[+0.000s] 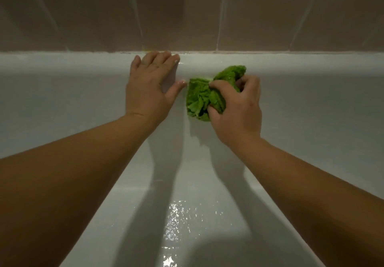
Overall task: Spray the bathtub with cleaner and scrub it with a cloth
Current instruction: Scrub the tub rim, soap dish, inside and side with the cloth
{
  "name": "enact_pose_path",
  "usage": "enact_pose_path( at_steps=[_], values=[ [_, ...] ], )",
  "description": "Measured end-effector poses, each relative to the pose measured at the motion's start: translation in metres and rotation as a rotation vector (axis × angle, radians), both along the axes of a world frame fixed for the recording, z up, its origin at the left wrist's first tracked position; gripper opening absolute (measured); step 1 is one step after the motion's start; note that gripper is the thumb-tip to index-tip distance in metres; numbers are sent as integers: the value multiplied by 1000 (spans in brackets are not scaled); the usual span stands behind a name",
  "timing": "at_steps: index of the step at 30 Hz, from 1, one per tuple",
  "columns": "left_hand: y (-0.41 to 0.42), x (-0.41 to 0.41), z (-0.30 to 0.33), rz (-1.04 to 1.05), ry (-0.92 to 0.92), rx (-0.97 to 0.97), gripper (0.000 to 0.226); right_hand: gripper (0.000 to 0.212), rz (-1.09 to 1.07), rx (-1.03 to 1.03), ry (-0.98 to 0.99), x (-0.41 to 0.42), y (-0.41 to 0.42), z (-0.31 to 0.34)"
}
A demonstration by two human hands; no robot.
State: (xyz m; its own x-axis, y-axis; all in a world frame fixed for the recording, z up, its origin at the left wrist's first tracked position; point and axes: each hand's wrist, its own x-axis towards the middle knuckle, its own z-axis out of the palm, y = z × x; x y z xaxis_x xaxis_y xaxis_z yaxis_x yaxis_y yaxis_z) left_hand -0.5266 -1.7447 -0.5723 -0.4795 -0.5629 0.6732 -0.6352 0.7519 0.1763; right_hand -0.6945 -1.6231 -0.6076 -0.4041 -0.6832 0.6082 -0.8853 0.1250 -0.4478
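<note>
Nearest the camera, the floor of the white bathtub [207,214] is glistening with a wet patch that is catching the light, and the shadows of both arms are falling across it. Two bare forearms are reaching over the tub from the lower corners toward its far side. Further out, the right hand [236,108] is gripping a crumpled green cloth [199,98], fingers and thumb curled tightly round the bunched fabric, and is pressing it against the upper part of the tub's far inner wall, just below the far rim. Part of the cloth is sticking up past the knuckles onto the rounded edge of that rim. Just beside it, the left hand [149,83] is lying flat and spread on the same far rim, fingers straight and resting over the top of the ledge, thumb stretched out toward the cloth and nearly touching it; this hand is holding nothing. The rim beside the left fingertips is shining wet. Beyond the rim, a wall of beige tiles [83,17] with pale grout lines is rising behind the tub.
</note>
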Motion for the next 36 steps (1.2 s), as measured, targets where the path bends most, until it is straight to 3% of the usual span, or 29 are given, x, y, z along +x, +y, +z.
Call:
enact_pose_path(
  at_steps=[4, 7, 12, 16, 21, 28, 32, 36],
  values=[
    [9, -11, 4, -14, -36, 20, 54, 53, 23, 3, 55, -10, 6, -1],
    [13, -25, 5, -64, -64, 6, 53, 54, 54, 93, 74, -13, 16, -49],
    [11, -41, 1, -101, -92, -62, 55, 50, -28, 312, -27, -7, 45, -153],
    [6, -42, -1, -114, -133, -140, 60, 49, -18, 460, -140, -1, 68, -199],
    [6, -44, -2, -113, -118, -141, 68, 50, -75, 183, -251, -15, 54, -162],
    [11, -49, 0, -93, -119, -101, 73, 48, -74, -176, -123, -49, 23, -15],
    [13, -52, -1, -90, -93, -76, 71, 46, -58, -155, -12, -48, 18, 3],
    [15, -52, -1, -80, -80, -76, 73, 53, -7, 67, 59, -44, 34, -69]
  ],
)
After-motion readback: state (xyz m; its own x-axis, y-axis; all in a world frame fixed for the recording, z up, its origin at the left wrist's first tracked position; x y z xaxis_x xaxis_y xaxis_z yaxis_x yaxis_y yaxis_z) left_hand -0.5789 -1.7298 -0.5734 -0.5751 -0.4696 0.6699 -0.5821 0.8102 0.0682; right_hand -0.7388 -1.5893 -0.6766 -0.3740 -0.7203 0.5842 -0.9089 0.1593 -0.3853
